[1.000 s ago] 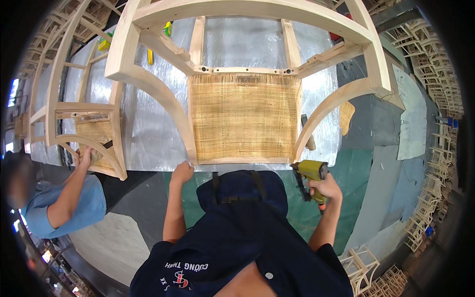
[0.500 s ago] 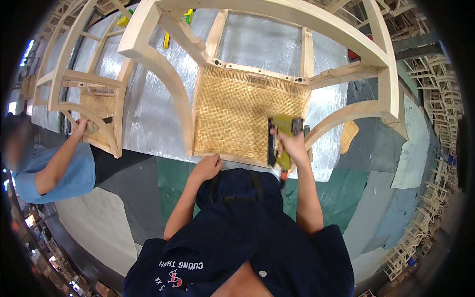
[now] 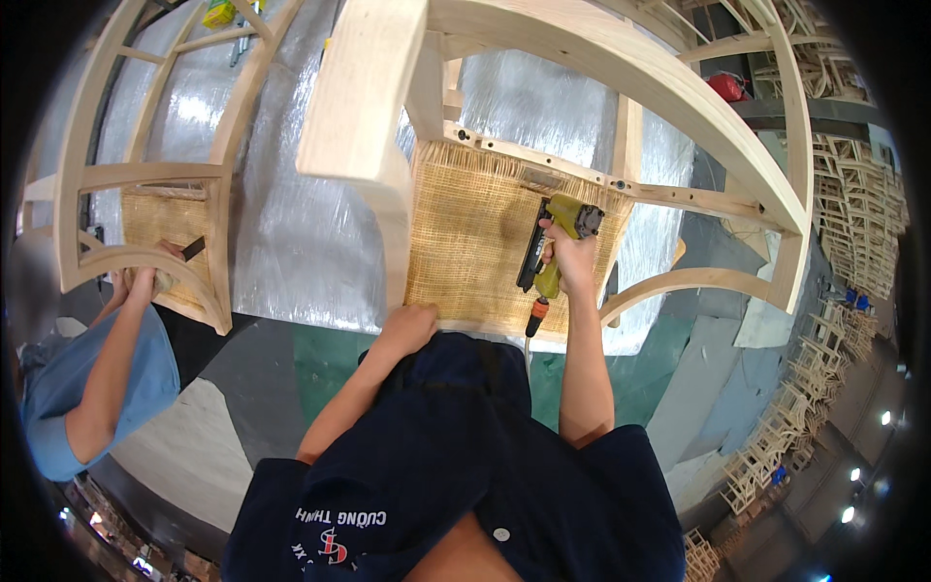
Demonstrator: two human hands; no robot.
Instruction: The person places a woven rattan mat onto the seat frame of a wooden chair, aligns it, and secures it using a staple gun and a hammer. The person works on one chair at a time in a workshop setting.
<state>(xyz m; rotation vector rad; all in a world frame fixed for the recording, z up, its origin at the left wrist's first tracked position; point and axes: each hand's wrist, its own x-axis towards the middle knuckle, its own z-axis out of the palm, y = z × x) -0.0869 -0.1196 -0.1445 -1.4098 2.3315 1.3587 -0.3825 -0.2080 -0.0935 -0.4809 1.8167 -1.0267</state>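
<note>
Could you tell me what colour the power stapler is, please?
Yellow-green with black parts, seen in the head view.

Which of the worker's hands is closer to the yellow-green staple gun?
Right. The right hand grips the yellow-green staple gun over the woven cane panel. The left hand rests at the panel's near edge, apart from the gun.

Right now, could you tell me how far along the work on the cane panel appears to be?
Done: the woven cane panel already lies spread across the wooden chair frame. In hand: the right hand holds a yellow staple gun over the panel's upper right part, while the left hand presses its near edge. Whether any edges are fastened cannot be made out, so what is left is unclear.
</note>
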